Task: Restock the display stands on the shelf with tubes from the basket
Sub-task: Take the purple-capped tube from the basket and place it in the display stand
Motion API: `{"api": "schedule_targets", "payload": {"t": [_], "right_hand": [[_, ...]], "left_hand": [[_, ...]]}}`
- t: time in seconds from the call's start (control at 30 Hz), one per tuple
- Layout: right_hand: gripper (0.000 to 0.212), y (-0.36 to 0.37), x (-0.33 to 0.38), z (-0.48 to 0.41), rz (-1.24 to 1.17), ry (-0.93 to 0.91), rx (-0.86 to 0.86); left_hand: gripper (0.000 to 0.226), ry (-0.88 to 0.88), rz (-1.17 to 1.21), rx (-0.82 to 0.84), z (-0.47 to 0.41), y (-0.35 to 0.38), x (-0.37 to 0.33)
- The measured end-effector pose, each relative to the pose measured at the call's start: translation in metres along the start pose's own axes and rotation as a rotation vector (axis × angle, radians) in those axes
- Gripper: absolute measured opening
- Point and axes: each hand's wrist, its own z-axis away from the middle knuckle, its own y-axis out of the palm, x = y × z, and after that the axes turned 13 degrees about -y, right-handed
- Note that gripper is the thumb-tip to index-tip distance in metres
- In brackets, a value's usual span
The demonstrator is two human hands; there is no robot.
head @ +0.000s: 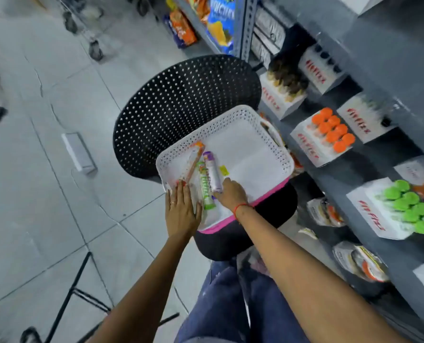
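- A white perforated basket point(250, 117) with a pink near edge is sitting on the seat of a black perforated chair point(181, 100), just left of a grey shelf point(384, 58).
- Three tubes are lying in the basket's 8 o'clock corner, side by side and touching: an orange tube point(193, 160) leaning against the left wall, a green tube point(204, 185) in the middle, and a purple tube point(213, 170) at their 3 o'clock side.
- The left hand point(181, 209) is lying flat, palm down, fingers straight and close together, over the basket's near left corner; its fingertips are reaching the lower end of the orange tube, and it is gripping nothing.
- The right hand point(230, 194) is reaching in from 5 o'clock, fingers curled down at the near end of the purple tube; whether they are closing around it I cannot tell, since the back of the hand is hiding them.
- A red cord is circling the right wrist.
- On the shelf at 3 o'clock, white display stands are standing in a row: one stand point(314, 142) is carrying orange-capped tubes point(334, 129), and another stand point(379, 209), toward 4 o'clock, is carrying green-capped tubes point(408, 206).
- Further stands toward 1 o'clock are blurring out; their contents are unclear.
- Snack bags point(221, 18) are filling the shelving at 12 o'clock.
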Motion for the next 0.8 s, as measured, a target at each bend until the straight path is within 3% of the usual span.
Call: {"api": "schedule_targets", "payload": {"t": [0.2, 0.33, 0.57, 0.8], "right_hand": [[0.046, 0.002, 0.005, -0.007, -0.054, 0.059, -0.027], [0.049, -0.006, 0.005, -0.001, -0.123, 0.042, -0.171], [0.025, -0.035, 0.010, 0.010, -0.175, -0.081, -0.367], [0.044, -0.051, 0.022, 0.010, -0.174, -0.197, -0.418]], "left_hand": [[0.063, 0.001, -0.055, 0.000, -0.002, 0.005, 0.002], [0.064, 0.003, -0.092, 0.011, -0.004, 0.006, 0.004], [0.066, -0.021, -0.098, 0.033, -0.002, 0.005, 0.001], [0.067, -0.017, -0.123, 0.033, -0.003, 0.005, 0.001]]}}
